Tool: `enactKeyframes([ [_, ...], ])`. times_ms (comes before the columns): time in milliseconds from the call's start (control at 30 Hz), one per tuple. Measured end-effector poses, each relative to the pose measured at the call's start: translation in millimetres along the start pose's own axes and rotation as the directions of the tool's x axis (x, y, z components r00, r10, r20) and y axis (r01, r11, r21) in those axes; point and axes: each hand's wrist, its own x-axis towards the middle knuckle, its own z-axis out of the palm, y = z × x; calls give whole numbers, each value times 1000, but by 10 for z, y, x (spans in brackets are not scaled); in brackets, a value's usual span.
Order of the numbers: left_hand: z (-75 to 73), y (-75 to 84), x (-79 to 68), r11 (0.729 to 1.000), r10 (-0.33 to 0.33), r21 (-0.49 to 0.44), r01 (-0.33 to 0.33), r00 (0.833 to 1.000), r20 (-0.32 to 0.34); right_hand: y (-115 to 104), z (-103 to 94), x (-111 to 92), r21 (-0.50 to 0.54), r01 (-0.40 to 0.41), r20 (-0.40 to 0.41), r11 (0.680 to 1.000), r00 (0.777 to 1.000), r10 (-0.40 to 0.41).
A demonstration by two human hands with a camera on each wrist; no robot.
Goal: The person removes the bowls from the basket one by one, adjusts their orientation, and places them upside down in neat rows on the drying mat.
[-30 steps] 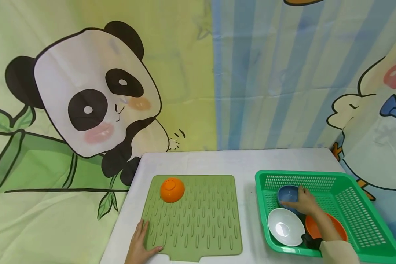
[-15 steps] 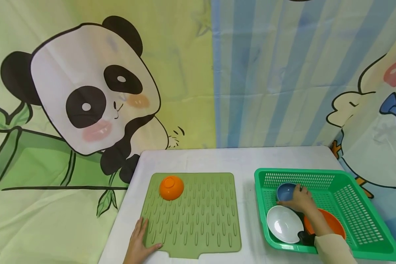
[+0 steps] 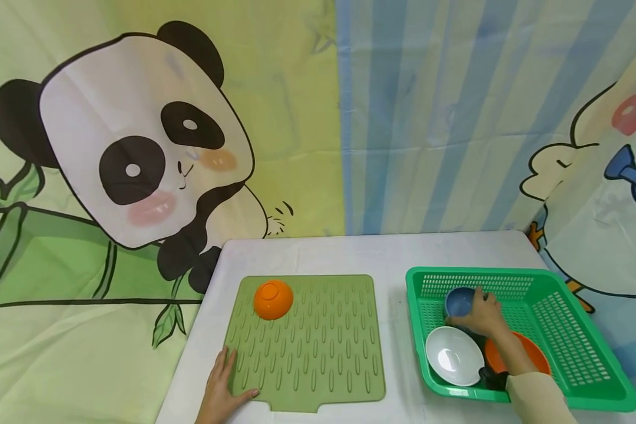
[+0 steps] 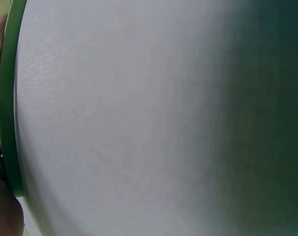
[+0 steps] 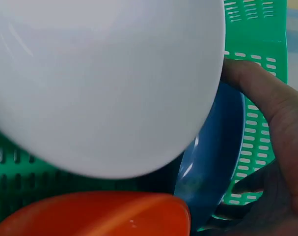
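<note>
My right hand (image 3: 483, 315) grips a small blue bowl (image 3: 458, 301) at the back left of the green basket. In the right wrist view, the thumb lies by the rim of the blue bowl (image 5: 212, 157), with the other fingers around its outer side. A white bowl (image 3: 454, 356) stands just in front, and an orange bowl (image 3: 530, 353) is partly covered by my forearm. My left hand (image 3: 219, 383) rests on the left front edge of a green ridged mat (image 3: 318, 347), fingers extended, thumb on the near edge.
An upturned orange bowl (image 3: 273, 300) sits at the mat's back left. The green basket (image 3: 593, 353) has raised, perforated walls around the bowls. Under everything is a white-covered table (image 3: 392, 253), with a printed curtain (image 3: 297, 118) behind it.
The head view has tilted slightly down. My right hand has shifted a little while staying at the blue bowl. The left hand keeps its place on the mat.
</note>
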Motion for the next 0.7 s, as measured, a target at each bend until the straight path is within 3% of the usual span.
enactKeyframes([
  [200, -10, 2, -11, 1000, 10, 1, -10, 1000, -6, 47, -76, -15, 55, 2, -53, 998, 999, 1],
  [367, -11, -21, -15, 1000, 9, 6, -9, 1000, 3, 20, -201, -49, 65, 59, -110, 996, 993, -52],
  [567, -84, 15, 19, 999, -48, 4, 48, 994, 99, -148, -439, -117, 82, 116, -184, 990, 978, -99],
  [700, -184, 82, 98, 996, -87, -12, 91, 982, 165, -343, -642, -178, 113, 138, -190, 984, 975, -116],
])
